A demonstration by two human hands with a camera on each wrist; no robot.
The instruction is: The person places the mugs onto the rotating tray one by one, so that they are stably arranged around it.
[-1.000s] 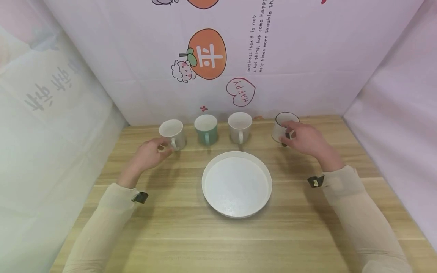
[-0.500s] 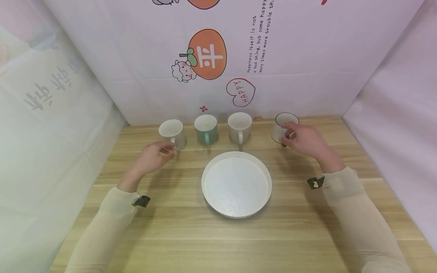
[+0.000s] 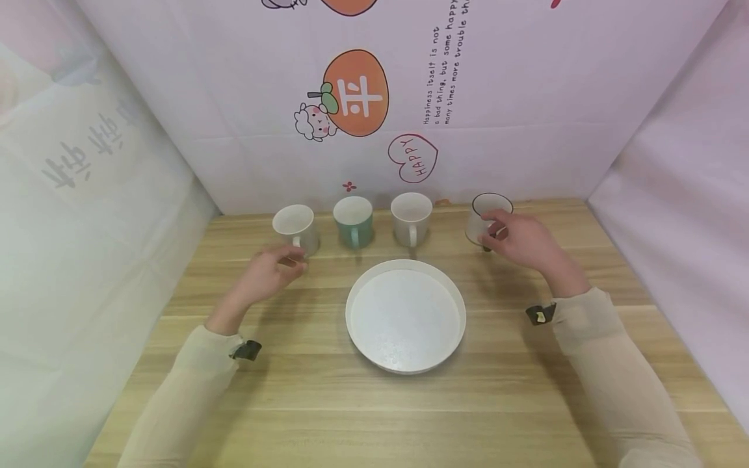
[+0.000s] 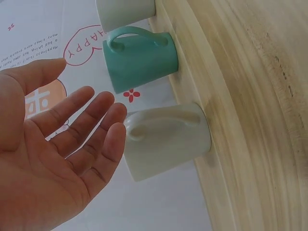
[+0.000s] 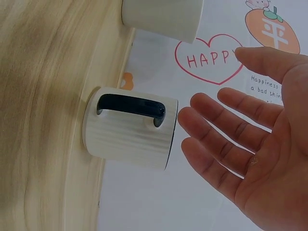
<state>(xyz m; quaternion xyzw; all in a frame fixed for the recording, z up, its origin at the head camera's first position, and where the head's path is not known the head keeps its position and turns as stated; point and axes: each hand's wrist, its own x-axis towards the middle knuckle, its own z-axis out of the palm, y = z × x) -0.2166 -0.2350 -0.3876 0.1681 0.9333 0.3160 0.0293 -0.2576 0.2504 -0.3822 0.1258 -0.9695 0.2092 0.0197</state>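
Note:
My left hand (image 3: 264, 278) hovers in front of the leftmost white mug (image 4: 166, 149), fingers loosely bent and nothing held. In the left wrist view its fingertips overlap that mug's rim; whether they touch is unclear. A green mug (image 3: 364, 233) and another white mug (image 3: 402, 227) stand to its right, handles facing me. My right hand (image 3: 523, 242) is beside the ribbed white mug (image 5: 132, 137) with a dark rim and black handle (image 5: 132, 105). The right wrist view shows these fingers relaxed, apart from the handle and holding nothing.
A round white tray (image 3: 406, 318) with a low rim lies on the wooden table (image 3: 292, 390), in front of the mugs and between my forearms. A printed white cloth (image 3: 246, 97) hangs right behind the mugs, with pale cloth at both sides.
My left hand has shifted slightly right and toward me, in front of the left mug's handle. My right hand stays almost still. The mugs and tray have not moved.

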